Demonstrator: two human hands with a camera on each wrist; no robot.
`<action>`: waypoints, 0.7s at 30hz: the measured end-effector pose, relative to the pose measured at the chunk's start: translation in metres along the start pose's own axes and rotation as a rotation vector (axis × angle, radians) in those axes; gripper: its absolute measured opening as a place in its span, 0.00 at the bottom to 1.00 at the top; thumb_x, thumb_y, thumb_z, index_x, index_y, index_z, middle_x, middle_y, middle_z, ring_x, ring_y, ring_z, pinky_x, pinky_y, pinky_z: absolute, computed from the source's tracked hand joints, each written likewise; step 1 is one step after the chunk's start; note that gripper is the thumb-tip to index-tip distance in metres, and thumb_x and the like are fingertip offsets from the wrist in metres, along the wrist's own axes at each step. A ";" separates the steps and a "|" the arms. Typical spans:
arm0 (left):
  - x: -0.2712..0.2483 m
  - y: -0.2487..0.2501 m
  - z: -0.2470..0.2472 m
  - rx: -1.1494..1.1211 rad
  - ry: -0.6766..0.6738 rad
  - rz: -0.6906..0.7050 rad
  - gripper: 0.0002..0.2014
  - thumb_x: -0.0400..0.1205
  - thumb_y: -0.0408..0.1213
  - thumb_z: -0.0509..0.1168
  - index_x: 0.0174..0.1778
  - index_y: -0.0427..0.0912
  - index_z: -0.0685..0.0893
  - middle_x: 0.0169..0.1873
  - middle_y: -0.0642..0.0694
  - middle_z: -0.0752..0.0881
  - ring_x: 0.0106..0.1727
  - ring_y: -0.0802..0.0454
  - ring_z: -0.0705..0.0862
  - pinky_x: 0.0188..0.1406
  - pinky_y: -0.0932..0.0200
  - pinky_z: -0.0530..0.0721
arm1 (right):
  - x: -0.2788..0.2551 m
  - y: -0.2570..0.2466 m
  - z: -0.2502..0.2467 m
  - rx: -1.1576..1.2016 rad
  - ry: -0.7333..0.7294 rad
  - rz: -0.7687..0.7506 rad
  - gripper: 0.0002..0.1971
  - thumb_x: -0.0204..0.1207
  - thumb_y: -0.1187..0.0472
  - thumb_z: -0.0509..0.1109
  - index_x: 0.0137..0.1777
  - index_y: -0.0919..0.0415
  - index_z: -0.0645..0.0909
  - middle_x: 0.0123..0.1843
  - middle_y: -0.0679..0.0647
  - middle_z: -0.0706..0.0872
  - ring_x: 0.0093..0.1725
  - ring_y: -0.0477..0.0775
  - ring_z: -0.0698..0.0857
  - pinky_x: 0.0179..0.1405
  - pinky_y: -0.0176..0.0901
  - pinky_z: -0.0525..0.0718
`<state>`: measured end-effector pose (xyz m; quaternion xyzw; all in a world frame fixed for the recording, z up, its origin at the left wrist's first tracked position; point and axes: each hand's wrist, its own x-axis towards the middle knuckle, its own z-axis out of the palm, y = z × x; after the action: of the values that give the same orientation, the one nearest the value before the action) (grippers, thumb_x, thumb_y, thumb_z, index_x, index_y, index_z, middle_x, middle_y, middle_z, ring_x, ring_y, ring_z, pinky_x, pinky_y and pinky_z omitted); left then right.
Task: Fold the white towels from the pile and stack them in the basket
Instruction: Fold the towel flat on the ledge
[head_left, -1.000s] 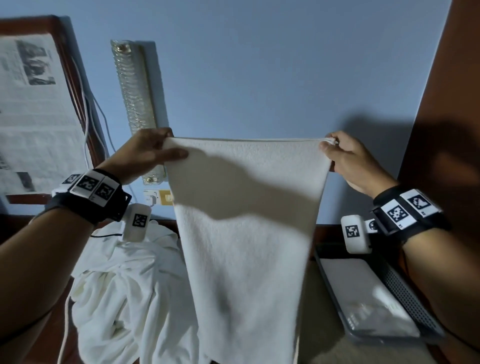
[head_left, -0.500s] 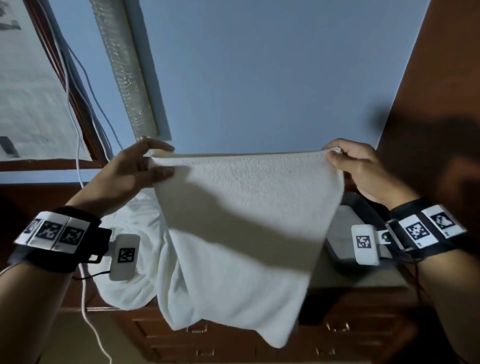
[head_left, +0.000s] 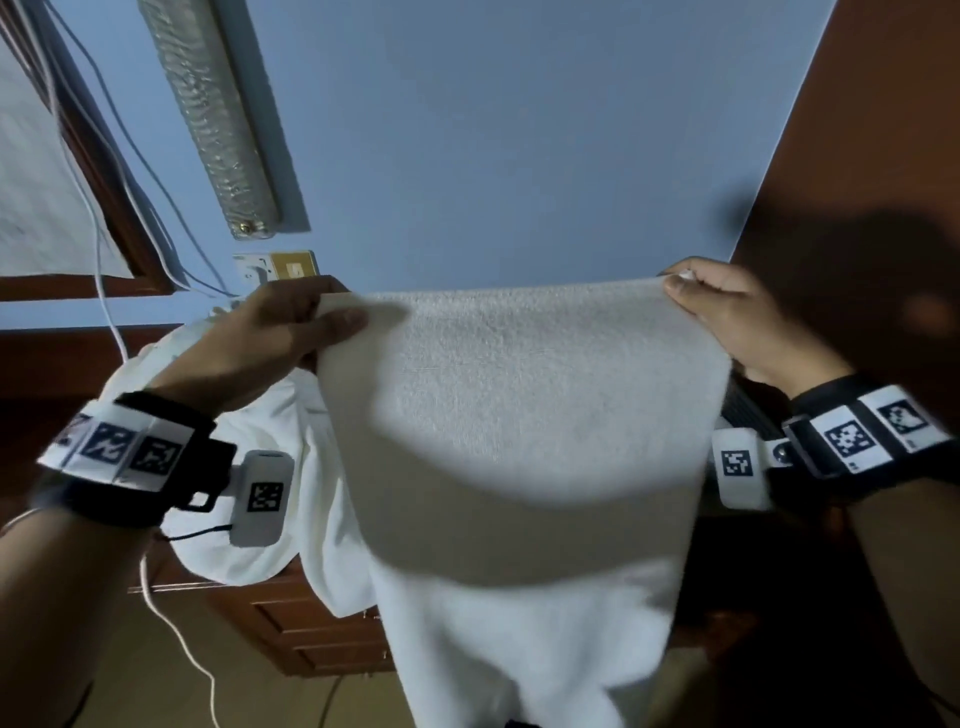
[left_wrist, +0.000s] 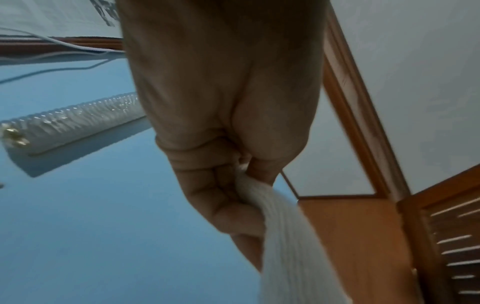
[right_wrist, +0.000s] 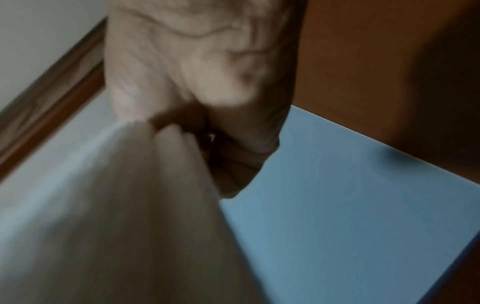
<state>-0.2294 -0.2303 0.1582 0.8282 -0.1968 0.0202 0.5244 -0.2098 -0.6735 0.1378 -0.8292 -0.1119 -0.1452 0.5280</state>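
Note:
A white towel (head_left: 519, 415) hangs stretched in the air between my hands, its lower part trailing toward me. My left hand (head_left: 291, 332) pinches its upper left corner, and the left wrist view shows the fingers (left_wrist: 228, 197) curled round the bunched cloth (left_wrist: 285, 236). My right hand (head_left: 717, 312) pinches the upper right corner; in the blurred right wrist view the towel (right_wrist: 130, 205) runs out from under that hand (right_wrist: 202, 82). The pile of white towels (head_left: 270, 519) lies behind my left wrist on the wooden cabinet. The dark basket (head_left: 748, 410) is almost hidden behind the towel and my right wrist.
A wooden cabinet with drawers (head_left: 291, 623) stands below the pile. White cables (head_left: 104, 260) run down the blue wall at left, beside a wall lamp tube (head_left: 218, 119) and a gold socket plate (head_left: 293, 267). A brown wooden panel (head_left: 857, 156) rises at right.
Both hands have lowered and drawn the stretched towel toward me, and its lower part has swung nearer. The view tilted downward, so the basket has gone behind the towel.

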 end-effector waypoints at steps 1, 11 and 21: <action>0.011 -0.013 0.005 0.035 0.005 -0.014 0.12 0.88 0.36 0.67 0.55 0.28 0.85 0.38 0.41 0.86 0.38 0.51 0.87 0.33 0.61 0.86 | 0.007 0.014 0.005 -0.056 -0.001 0.002 0.09 0.89 0.59 0.67 0.49 0.57 0.85 0.41 0.50 0.82 0.42 0.50 0.77 0.43 0.46 0.73; 0.157 -0.198 0.060 0.373 -0.024 -0.259 0.07 0.84 0.40 0.75 0.40 0.48 0.87 0.32 0.48 0.86 0.34 0.53 0.84 0.37 0.59 0.82 | 0.104 0.178 0.067 -0.459 -0.195 0.150 0.07 0.87 0.56 0.68 0.58 0.56 0.84 0.50 0.51 0.88 0.52 0.53 0.85 0.49 0.45 0.76; 0.283 -0.314 0.104 0.575 0.054 -0.488 0.12 0.82 0.53 0.75 0.39 0.52 0.84 0.29 0.53 0.86 0.34 0.54 0.85 0.39 0.56 0.79 | 0.227 0.325 0.124 -0.552 -0.253 0.335 0.09 0.88 0.53 0.66 0.56 0.59 0.83 0.46 0.57 0.84 0.48 0.61 0.84 0.45 0.49 0.77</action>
<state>0.1226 -0.2905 -0.0906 0.9633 0.0338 -0.0293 0.2647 0.1275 -0.6895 -0.1040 -0.9590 0.0046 0.0226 0.2824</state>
